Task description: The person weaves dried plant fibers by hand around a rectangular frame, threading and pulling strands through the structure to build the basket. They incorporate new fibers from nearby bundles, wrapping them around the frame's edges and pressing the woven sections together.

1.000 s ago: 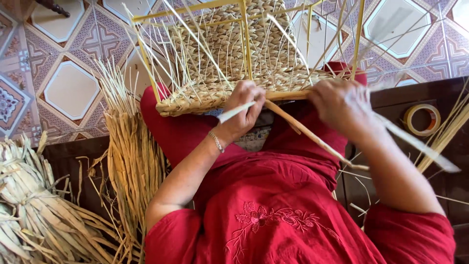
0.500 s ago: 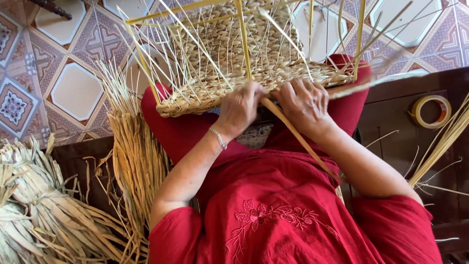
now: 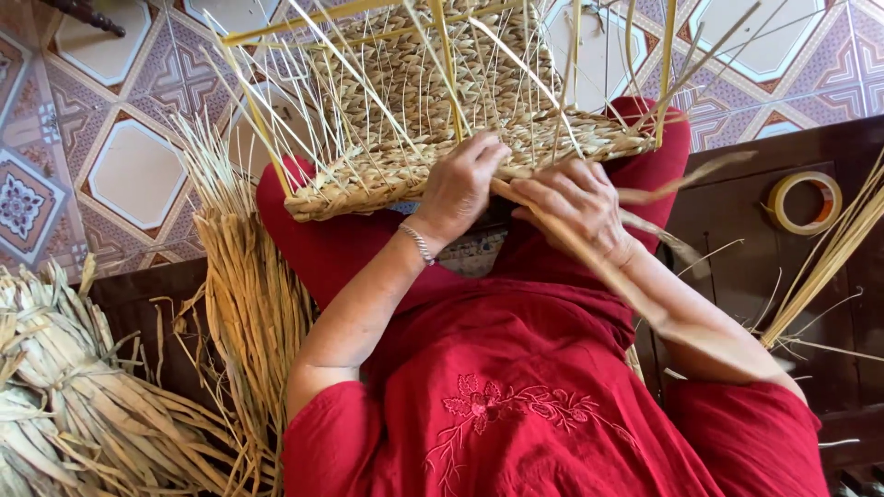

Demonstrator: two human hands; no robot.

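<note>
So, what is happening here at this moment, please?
A person in a red embroidered dress is weaving a half-finished basket of pale dried straw that rests on the lap. The left hand presses on the woven rim, and the right hand grips a long flat straw strand at the same edge. Loose straw bundles lie at the left, and a roll of yellowish tape lies on the dark wooden surface at the right.

Woven basket [image 3: 433, 138]: tan-gold braided weave, pale straw spokes, yellow frame rods. Loose straw bundle [image 3: 249, 304]: golden tan; dried leaf pile [image 3: 64, 405]: paler grey-beige. Dress [image 3: 516, 405]: solid red, tone-on-tone floral embroidery at centre. Floor tiles [image 3: 120, 156]: white octagons framed in brown, purple and rust geometric pattern. Bench [image 3: 737, 239]: dark brown. Tape roll [image 3: 805, 202]: yellow-tan. Bracelet [image 3: 419, 244]: silver.
</note>
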